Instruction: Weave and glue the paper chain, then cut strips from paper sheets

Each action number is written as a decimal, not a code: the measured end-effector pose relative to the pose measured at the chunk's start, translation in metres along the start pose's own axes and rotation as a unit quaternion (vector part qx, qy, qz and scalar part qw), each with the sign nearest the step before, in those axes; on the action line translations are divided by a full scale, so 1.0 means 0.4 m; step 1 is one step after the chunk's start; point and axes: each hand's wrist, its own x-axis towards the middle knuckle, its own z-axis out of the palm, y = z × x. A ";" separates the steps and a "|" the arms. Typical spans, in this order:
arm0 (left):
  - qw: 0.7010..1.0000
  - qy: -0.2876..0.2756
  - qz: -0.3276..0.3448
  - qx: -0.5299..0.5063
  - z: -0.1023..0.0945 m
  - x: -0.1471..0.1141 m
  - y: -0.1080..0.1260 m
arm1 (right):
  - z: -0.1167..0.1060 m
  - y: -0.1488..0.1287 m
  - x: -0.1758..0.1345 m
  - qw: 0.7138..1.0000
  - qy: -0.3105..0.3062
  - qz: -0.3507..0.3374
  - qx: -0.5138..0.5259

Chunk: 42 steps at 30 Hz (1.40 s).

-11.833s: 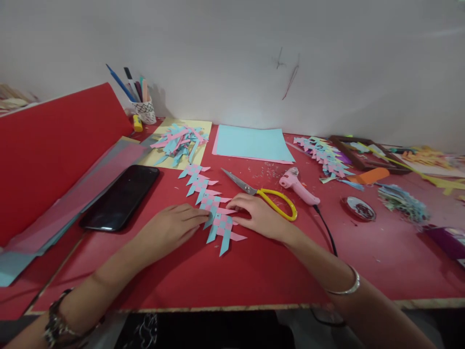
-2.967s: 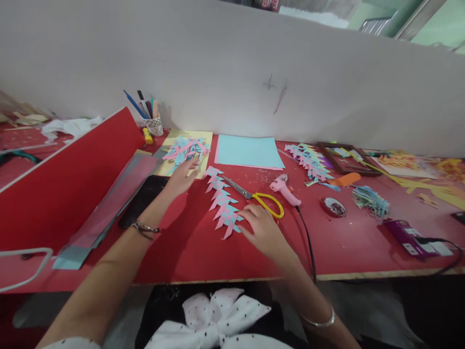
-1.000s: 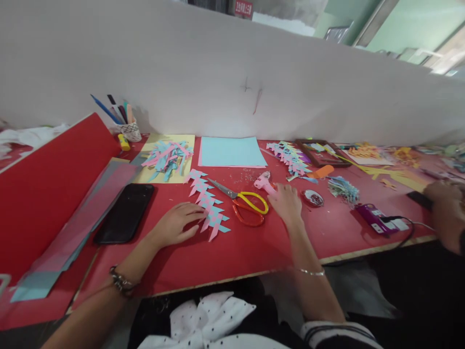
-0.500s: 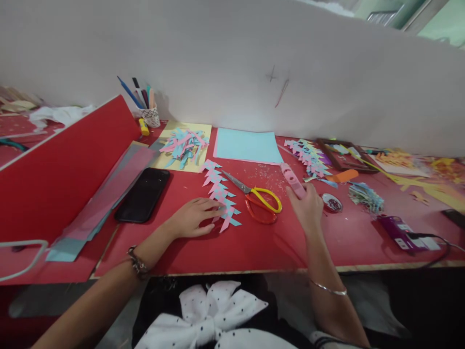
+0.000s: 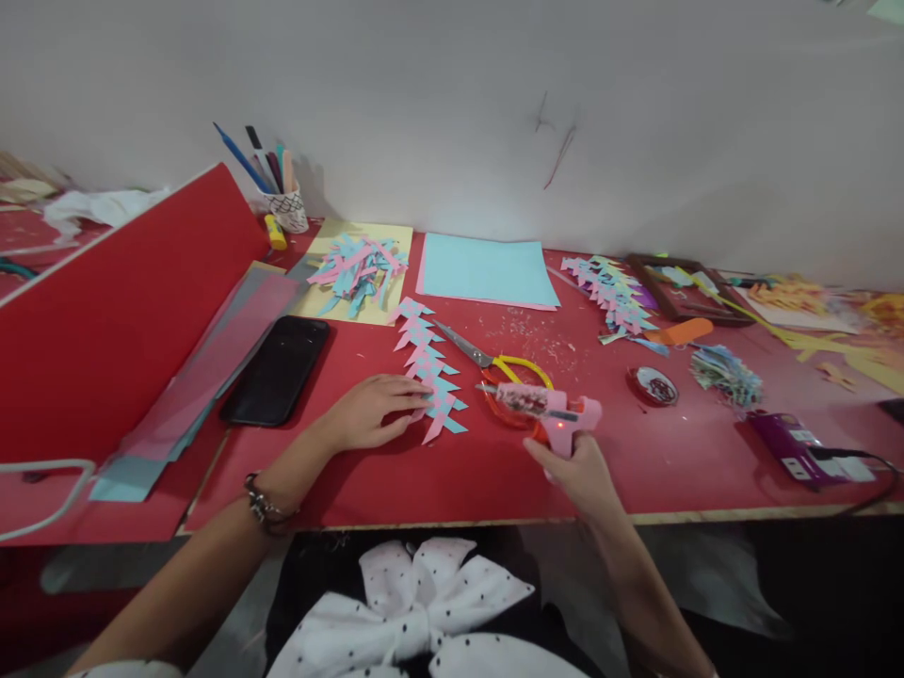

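A pink glue gun (image 5: 540,403) is gripped by its handle in my right hand (image 5: 580,474), its nozzle aimed left and a small red light glowing on its side. Flat on the red tabletop lies my left hand (image 5: 371,411), fingers stretched out, the tips touching the lower part of a pink and blue folded-paper garland (image 5: 426,363). Scissors (image 5: 519,369) with one yellow and one red handle lie between the garland and the glue gun, which partly covers them.
Left of my hand are a black phone (image 5: 279,370) and paper strips (image 5: 212,363). Blue and pink sheets (image 5: 487,271), a pile of cut strips (image 5: 360,266) and a pen cup (image 5: 287,209) stand along the wall. Rightward are another garland (image 5: 614,294), a small round dish (image 5: 653,386) and a purple power box (image 5: 795,447).
My right hand has brought the glue gun left and down, turning it from pointing away to pointing at the garland. My left hand stays on the garland. The view has shifted slightly.
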 end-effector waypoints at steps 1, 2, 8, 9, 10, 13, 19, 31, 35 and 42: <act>1.000 0.003 0.001 -0.001 -0.001 0.000 0.000 | 0.008 0.001 -0.004 1.000 -0.023 0.008 -0.005; 1.000 0.007 0.003 -0.003 -0.002 -0.001 0.000 | 0.016 0.002 -0.007 0.999 -0.038 0.008 -0.012; 1.000 0.018 0.014 -0.005 -0.001 -0.003 -0.003 | 0.051 0.002 -0.010 0.992 -0.047 -0.063 -0.097; 1.000 0.015 0.012 -0.004 -0.001 -0.003 -0.003 | 0.054 0.001 -0.009 0.990 -0.045 -0.074 -0.114; 1.000 0.013 0.011 -0.004 0.000 -0.004 -0.004 | 0.057 -0.001 -0.009 0.987 -0.043 -0.085 -0.129; 1.000 0.014 0.008 -0.005 0.000 -0.004 -0.004 | 0.064 -0.005 -0.008 0.979 -0.035 -0.102 -0.170; 1.000 0.021 0.008 -0.004 -0.003 -0.002 0.000 | 0.074 0.002 -0.009 0.969 -0.026 -0.112 -0.220; 1.000 0.030 0.007 -0.004 -0.008 -0.001 0.006 | 0.079 0.004 -0.013 0.945 -0.036 -0.109 -0.307; 1.000 0.027 0.006 -0.006 -0.007 -0.003 0.004 | 0.078 -0.004 -0.013 0.938 -0.048 -0.088 -0.331; 1.000 0.020 0.005 -0.008 -0.005 -0.005 -0.002 | 0.078 -0.009 -0.013 0.936 -0.050 -0.077 -0.339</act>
